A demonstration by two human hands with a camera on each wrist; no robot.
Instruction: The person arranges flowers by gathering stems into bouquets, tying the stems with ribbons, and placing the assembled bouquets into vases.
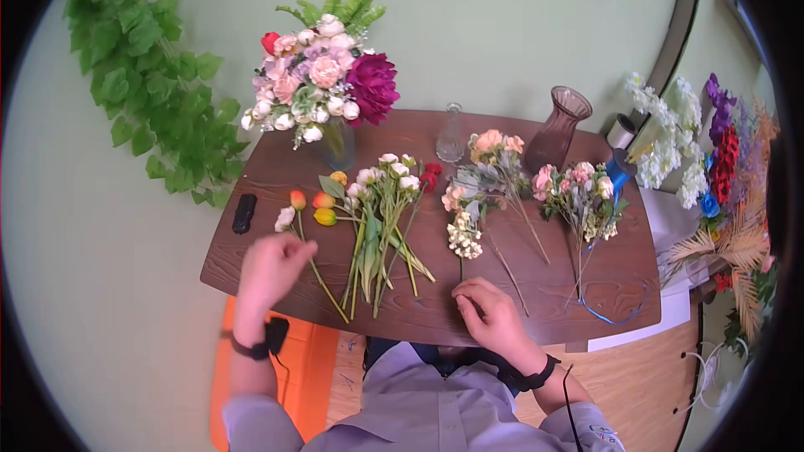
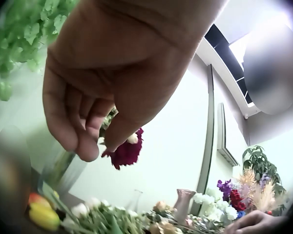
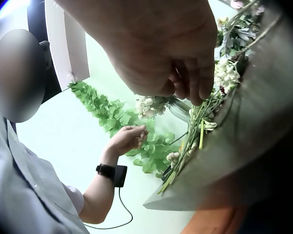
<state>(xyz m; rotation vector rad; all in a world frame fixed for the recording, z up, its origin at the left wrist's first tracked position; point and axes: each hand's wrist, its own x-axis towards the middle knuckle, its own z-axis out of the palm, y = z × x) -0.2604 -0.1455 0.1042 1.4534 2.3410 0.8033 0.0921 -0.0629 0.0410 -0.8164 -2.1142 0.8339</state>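
In the head view my left hand (image 1: 272, 269) hovers at the table's left side, over the stem of a small white flower (image 1: 285, 218). Its fingers hang loosely bent, and the left wrist view shows a gap between thumb and fingertips. Red-orange and yellow tulips (image 1: 324, 216) lie just beyond. My right hand (image 1: 492, 318) is at the front edge, fingers relaxed, fingertips right at the lower stem of a cream berry spray (image 1: 464, 236). Between the hands lies a bunch of white flowers (image 1: 394, 169) with long green stems, their ends toward me.
A full bouquet (image 1: 322, 75) stands in a glass vase (image 1: 337, 146) at the back left. Behind are a small clear vase (image 1: 451, 134) and a purple glass vase (image 1: 559, 130). Pink sprays (image 1: 578, 188), blue ribbon (image 1: 615, 318) and a black object (image 1: 244, 213) lie on the table (image 1: 276, 176).
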